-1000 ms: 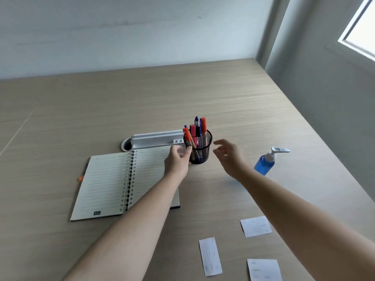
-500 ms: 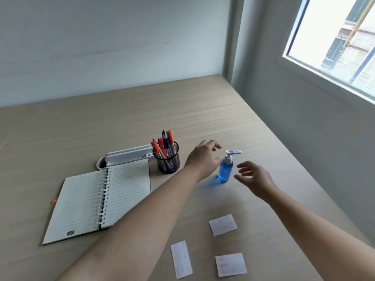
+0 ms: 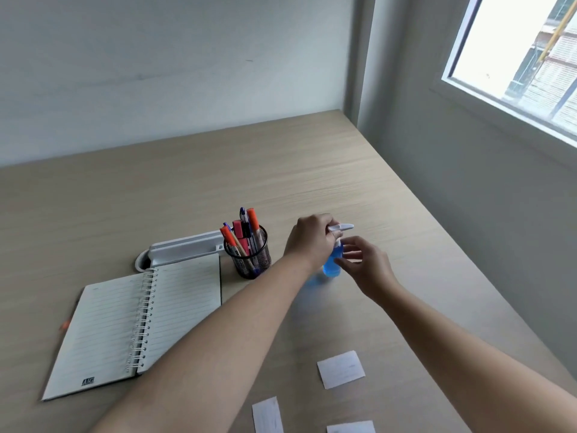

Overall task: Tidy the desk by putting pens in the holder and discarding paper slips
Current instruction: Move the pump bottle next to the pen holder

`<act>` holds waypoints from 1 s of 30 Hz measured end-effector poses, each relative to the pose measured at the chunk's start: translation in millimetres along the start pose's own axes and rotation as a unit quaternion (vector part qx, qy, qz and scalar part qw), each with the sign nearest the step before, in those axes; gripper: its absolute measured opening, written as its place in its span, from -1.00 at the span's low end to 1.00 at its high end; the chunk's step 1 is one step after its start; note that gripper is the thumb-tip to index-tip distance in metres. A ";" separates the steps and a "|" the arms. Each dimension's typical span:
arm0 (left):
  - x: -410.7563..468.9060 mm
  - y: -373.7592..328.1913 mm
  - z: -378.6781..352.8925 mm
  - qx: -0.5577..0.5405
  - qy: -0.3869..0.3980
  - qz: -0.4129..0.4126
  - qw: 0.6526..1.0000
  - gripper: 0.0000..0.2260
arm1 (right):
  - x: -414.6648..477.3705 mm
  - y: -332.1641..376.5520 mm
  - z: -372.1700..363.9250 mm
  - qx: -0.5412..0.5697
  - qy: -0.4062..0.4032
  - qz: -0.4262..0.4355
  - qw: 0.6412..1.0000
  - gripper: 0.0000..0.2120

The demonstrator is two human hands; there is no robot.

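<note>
Gripping pump bottle point(image 3: 331, 265), left hand point(image 3: 312, 240), notebook point(image 3: 131, 326) marked AIG

The desk point(image 3: 312, 170) looks like pale wood with fine lines, smooth and matt. The pen holder point(image 3: 249, 260) is black wire mesh. The bottle point(image 3: 332, 265) is clear blue plastic with a white top. The notebook point(image 3: 109, 323) is lined paper with a shiny metal spiral point(image 3: 140, 320).

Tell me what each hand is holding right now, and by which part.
The left hand is on the blue pump bottle at its white pump head. The right hand touches the bottle's body, fingers open, not clearly gripping.
</note>
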State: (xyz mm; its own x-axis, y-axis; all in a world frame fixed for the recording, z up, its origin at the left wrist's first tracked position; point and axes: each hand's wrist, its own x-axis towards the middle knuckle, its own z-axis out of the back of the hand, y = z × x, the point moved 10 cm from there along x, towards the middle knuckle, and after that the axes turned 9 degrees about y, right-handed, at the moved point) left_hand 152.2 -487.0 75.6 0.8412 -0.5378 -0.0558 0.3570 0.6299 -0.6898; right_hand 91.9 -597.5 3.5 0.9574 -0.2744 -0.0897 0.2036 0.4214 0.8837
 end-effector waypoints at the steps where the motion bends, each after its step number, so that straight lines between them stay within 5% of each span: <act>1: 2.8 4.5 8.6 -0.001 -0.007 0.004 1.000 -0.83 | 7.7 6.4 -4.5 0.000 0.007 0.008 1.000 -0.73; 21: 5.5 52.2 38.4 0.038 -0.016 0.029 0.999 -0.67 | 39.0 17.6 -65.0 -0.032 0.108 -0.060 0.992 -0.62; 27: -56.4 41.4 60.7 0.002 -0.117 -0.012 0.993 -0.75 | -13.1 36.4 -35.6 -0.077 0.094 0.001 0.993 -0.79; 30: -114.8 62.7 27.4 0.040 -0.039 0.003 0.998 -0.79 | -71.7 19.6 -39.5 -0.111 0.137 0.005 0.984 -0.89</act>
State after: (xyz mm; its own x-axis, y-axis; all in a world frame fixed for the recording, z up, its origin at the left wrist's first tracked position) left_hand 89.1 -370.5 58.5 0.8718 -0.4898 -0.0017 0.3796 0.6778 -0.6297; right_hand 35.3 -535.3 9.1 0.9727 -0.0392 -0.2289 0.2047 0.6098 0.7657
